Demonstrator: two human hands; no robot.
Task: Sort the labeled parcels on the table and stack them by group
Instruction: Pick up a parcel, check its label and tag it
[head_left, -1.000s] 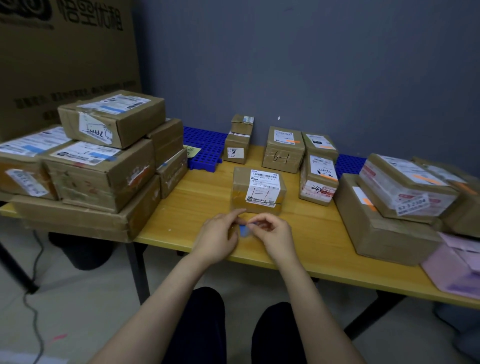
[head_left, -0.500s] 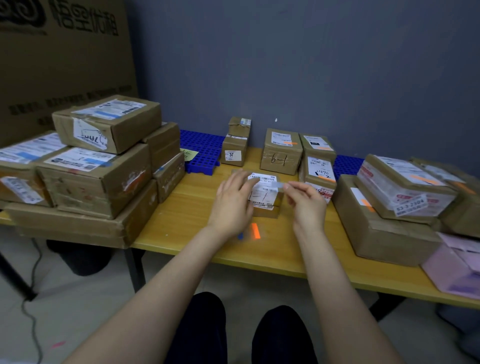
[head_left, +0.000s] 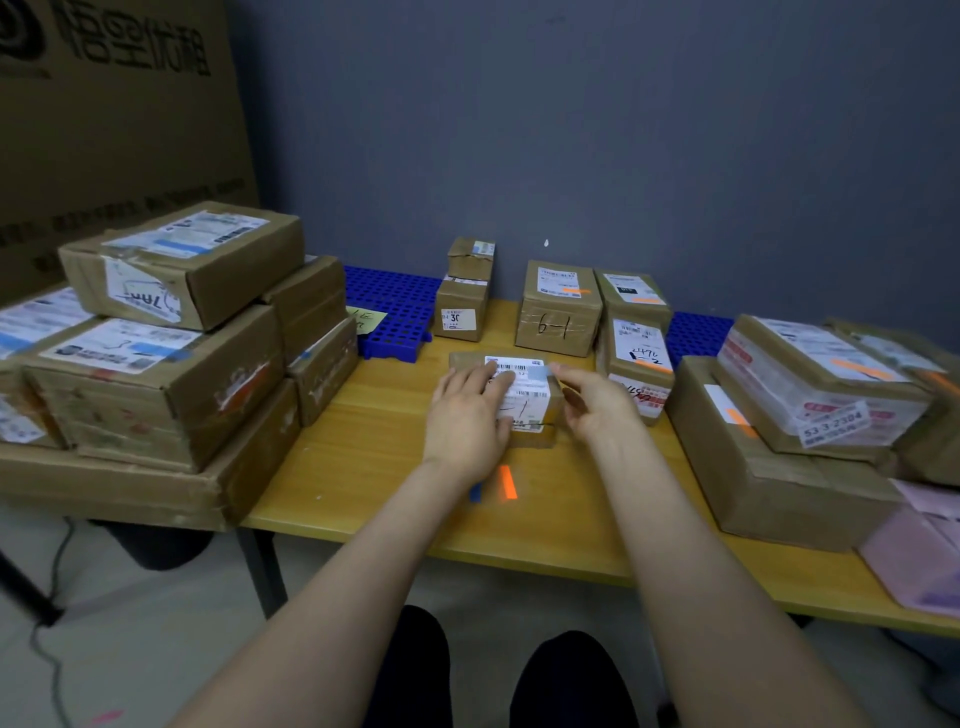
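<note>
Left hand (head_left: 467, 415) lies flat, fingers straight, on the small parcel (head_left: 532, 405) at the middle of the table (head_left: 363, 467). Right hand (head_left: 597, 408), at the parcel's 3 o'clock, touches a pale blue sticker (head_left: 540, 370) on its label with the index fingertip; whether it pinches the sticker I cannot tell. At the parcel's 6 o'clock lies an orange sticker (head_left: 506, 482)
</note>
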